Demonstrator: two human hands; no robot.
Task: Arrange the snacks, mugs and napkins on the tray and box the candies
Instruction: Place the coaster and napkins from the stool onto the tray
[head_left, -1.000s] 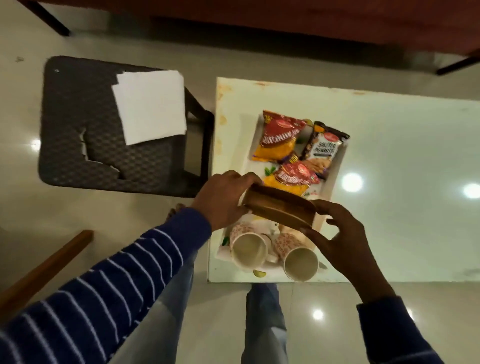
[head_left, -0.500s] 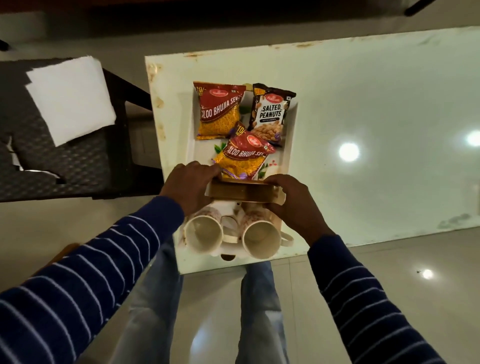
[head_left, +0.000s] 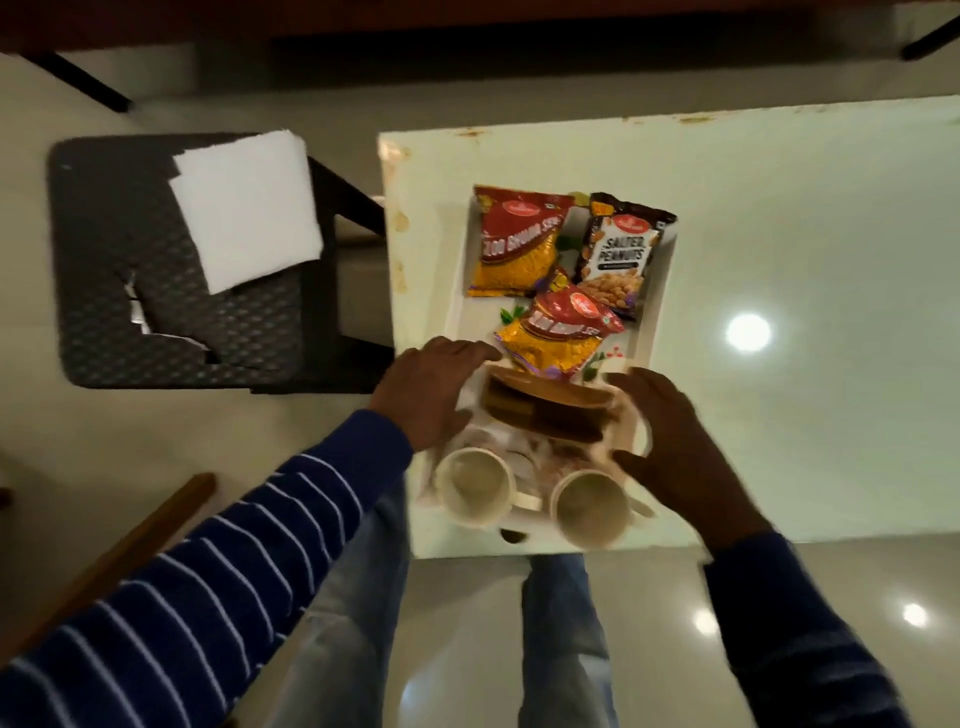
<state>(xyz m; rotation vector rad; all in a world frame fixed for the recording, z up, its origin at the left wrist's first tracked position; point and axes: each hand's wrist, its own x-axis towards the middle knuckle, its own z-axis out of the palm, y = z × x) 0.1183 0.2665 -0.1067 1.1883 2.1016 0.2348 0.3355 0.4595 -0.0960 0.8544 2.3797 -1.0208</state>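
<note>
where tray (head_left: 657, 291) holds snack packets (head_left: 524, 244), mugs (head_left: 475, 486), brown box (head_left: 550, 410).

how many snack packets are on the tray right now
3. An aloo bhujia packet at the far left, salted peanuts at the far right, a second bhujia packet nearer, overlapping both. None seems hidden.

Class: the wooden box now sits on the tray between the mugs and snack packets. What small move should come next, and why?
Probably let go and send the left hand toward the napkins. The box lies on the tray with snacks and both mugs, while the napkins are on the chair, off the tray.
</note>
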